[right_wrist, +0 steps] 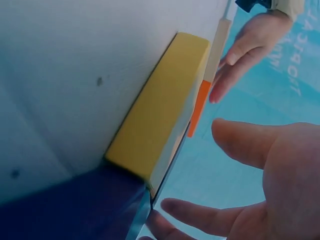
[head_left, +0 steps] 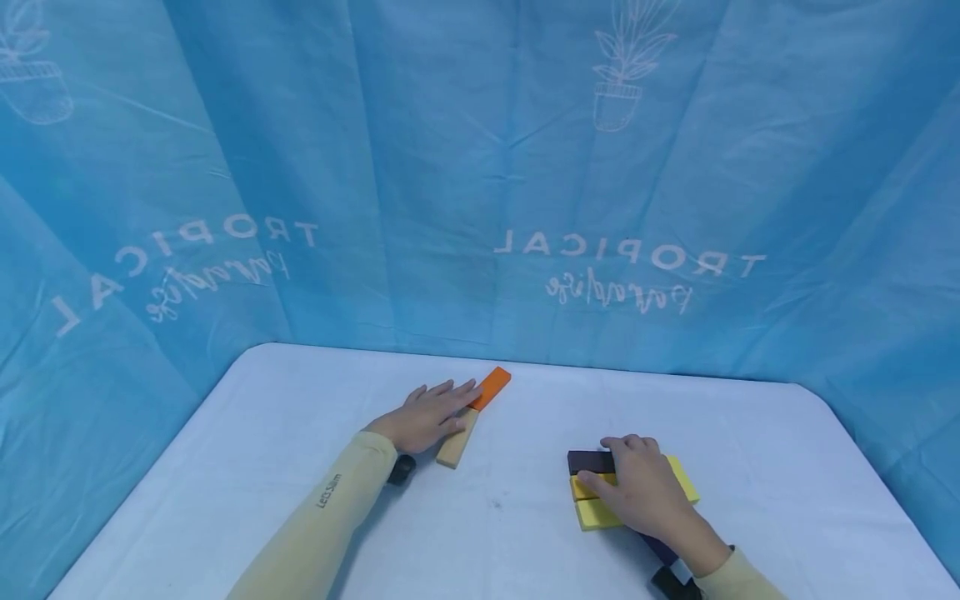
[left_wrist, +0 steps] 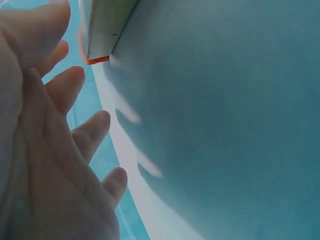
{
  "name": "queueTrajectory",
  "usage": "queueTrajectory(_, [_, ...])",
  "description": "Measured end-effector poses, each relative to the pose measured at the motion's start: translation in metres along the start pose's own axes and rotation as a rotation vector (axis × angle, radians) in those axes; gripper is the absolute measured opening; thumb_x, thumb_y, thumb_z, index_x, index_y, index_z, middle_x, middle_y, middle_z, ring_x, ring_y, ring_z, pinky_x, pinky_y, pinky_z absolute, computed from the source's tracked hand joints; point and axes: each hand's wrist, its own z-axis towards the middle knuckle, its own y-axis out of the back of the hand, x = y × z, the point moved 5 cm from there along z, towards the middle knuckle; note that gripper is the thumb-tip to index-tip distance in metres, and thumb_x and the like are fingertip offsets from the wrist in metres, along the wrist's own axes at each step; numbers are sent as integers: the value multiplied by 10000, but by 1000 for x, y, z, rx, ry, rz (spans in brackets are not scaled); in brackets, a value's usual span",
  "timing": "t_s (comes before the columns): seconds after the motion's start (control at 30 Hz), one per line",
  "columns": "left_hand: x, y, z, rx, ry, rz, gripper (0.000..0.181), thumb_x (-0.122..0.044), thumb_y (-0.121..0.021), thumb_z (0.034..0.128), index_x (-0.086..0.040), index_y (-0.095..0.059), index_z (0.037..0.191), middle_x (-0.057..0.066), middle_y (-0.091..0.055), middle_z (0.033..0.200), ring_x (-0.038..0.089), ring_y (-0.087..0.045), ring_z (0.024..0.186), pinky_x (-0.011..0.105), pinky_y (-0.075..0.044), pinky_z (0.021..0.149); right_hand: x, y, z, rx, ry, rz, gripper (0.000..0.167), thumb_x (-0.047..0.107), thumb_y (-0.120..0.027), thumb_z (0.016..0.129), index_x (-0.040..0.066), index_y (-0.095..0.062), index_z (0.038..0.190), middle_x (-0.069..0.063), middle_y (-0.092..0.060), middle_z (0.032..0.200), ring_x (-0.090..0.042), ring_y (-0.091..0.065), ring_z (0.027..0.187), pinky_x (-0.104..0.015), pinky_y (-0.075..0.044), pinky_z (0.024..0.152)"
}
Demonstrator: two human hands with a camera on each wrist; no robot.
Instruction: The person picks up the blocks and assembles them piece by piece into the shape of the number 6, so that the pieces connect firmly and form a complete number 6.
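My left hand (head_left: 426, 419) reaches over the meeting ends of an orange block (head_left: 495, 386) and a pale wooden block (head_left: 456, 443), fingers extended; contact is unclear. In the left wrist view its fingers (left_wrist: 65, 89) are spread beside the pale block (left_wrist: 110, 25). My right hand (head_left: 647, 486) is over a dark block (head_left: 588, 462), an amber block (head_left: 582, 488) and a yellow block (head_left: 597, 515) lying side by side. Another yellow block (head_left: 684, 479) and a dark purple one (head_left: 660, 548) show past the hand. The right wrist view shows thumb and fingers (right_wrist: 205, 217) apart, gripping nothing visible.
The blocks lie on a white table (head_left: 300, 392). Blue printed cloth (head_left: 450, 167) hangs behind and at both sides. Black wrist devices show beside the left wrist (head_left: 402, 470) and the right wrist (head_left: 675, 583).
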Motion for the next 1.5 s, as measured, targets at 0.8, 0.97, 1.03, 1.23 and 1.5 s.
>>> queueTrajectory(0.8, [5,-8,2,15,19,52,549,-376,-419,1089,-211,-305,1600,-27,-257,1653,310,-170,1530,592,-137,1198,3,-4,23,63,-72,-152,692,658,-722,810,-19,-657,941,-112,-588,790,-270,-509,741,-468,-486,713])
queueTrajectory(0.97, [5,-7,1,11,10,37,555,-368,-423,1088,-198,-298,1602,-6,-255,1655,320,-176,1527,599,-137,1195,5,-3,24,48,-58,-129,639,605,-748,816,-19,-657,919,-107,-590,782,-267,-509,734,-461,-483,698])
queueTrajectory(1.03, [5,-7,0,6,8,41,560,-367,-427,1087,-190,-297,1602,3,-243,1659,326,-176,1526,606,-142,1192,6,-3,24,37,-48,-109,630,579,-763,815,-30,-664,942,-109,-602,793,-265,-515,736,-459,-485,698])
queueTrajectory(1.23, [4,-6,0,9,13,54,559,-367,-425,1088,-191,-294,1602,-13,-200,1670,323,-170,1528,612,-139,1191,4,-4,27,12,-56,-52,693,548,-812,779,-50,-688,1107,-128,-683,907,-237,-563,767,-425,-515,701])
queueTrajectory(1.5, [1,-7,0,4,31,39,552,-348,-437,1087,-198,-300,1600,-42,-192,1672,308,-163,1531,597,-122,1200,5,-1,28,-21,-30,8,676,484,-863,747,-47,-712,1138,-140,-720,990,-228,-604,804,-416,-534,713])
